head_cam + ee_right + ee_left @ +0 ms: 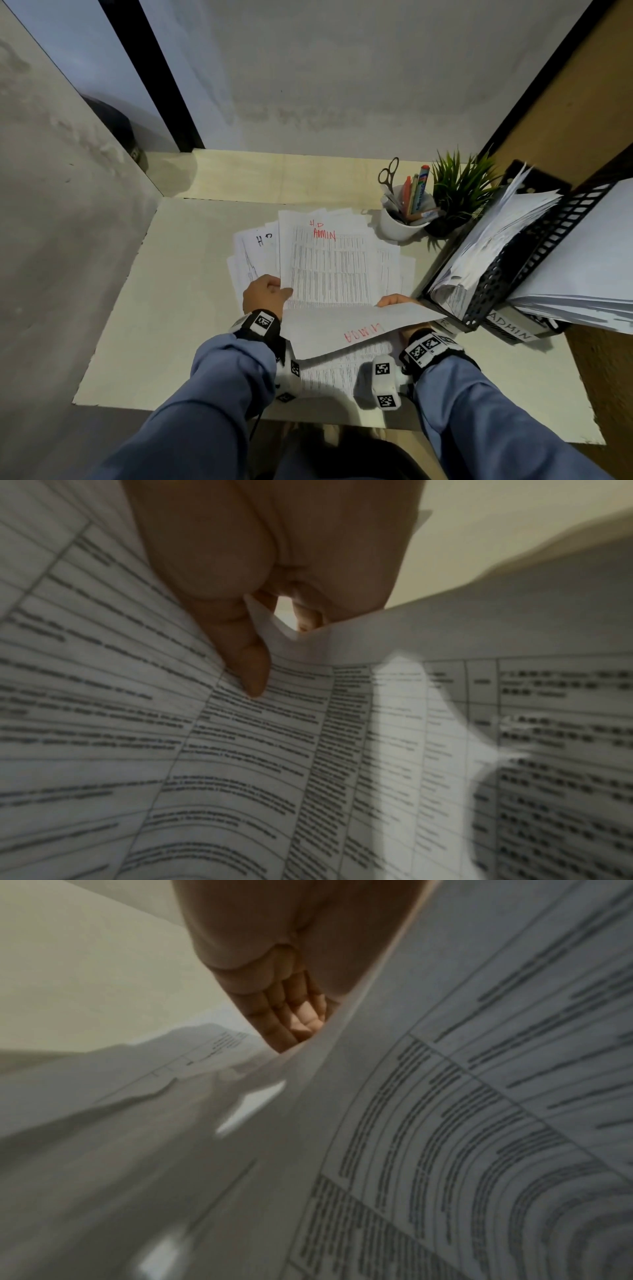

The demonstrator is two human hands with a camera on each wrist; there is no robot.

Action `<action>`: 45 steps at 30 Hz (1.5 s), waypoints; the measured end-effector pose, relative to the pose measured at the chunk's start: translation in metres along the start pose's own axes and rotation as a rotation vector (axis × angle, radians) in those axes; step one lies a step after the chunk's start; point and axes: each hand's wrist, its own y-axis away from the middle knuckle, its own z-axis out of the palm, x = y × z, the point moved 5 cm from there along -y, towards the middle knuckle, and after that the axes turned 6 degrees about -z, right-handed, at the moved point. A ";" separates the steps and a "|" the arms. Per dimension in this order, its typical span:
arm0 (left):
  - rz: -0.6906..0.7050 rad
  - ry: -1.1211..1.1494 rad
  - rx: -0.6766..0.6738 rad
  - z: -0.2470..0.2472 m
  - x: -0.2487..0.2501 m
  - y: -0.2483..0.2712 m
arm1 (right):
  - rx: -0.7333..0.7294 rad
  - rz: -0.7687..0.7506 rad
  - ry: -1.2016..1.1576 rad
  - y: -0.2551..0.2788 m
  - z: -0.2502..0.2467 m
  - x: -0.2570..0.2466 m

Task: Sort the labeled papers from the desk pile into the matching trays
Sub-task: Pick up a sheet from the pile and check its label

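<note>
A fanned pile of printed papers (329, 267) lies mid-desk; its top sheet is marked "HD ADMIN" in red. A sheet (342, 329) is lifted off it toward me, printed side down, with "ADMIN" showing through in reverse. My right hand (394, 300) pinches its far edge; in the right wrist view the right hand (281, 653) has its thumb on the printed side of the sheet (240, 750). My left hand (267, 294) grips the sheet's left corner; in the left wrist view the sheet (445, 1123) hides the tips of the left hand (294, 1010). Black mesh trays (534, 260) holding papers stand at the right, one labelled ADMIN (510, 330).
A white cup (400, 222) with scissors and pens and a small potted plant (459, 192) stand behind the pile, beside the trays. Walls close the desk (171, 308) at the left and back. A brown panel rises behind the trays.
</note>
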 end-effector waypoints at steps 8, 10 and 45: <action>0.168 0.106 -0.039 -0.019 0.001 0.012 | 0.050 -0.041 -0.099 0.013 0.008 -0.004; 0.234 0.135 -0.010 -0.027 0.004 0.017 | 0.060 -0.048 -0.038 0.019 0.011 -0.011; 0.433 0.299 -0.175 -0.021 0.098 0.104 | 0.106 -0.458 0.207 0.101 0.016 -0.104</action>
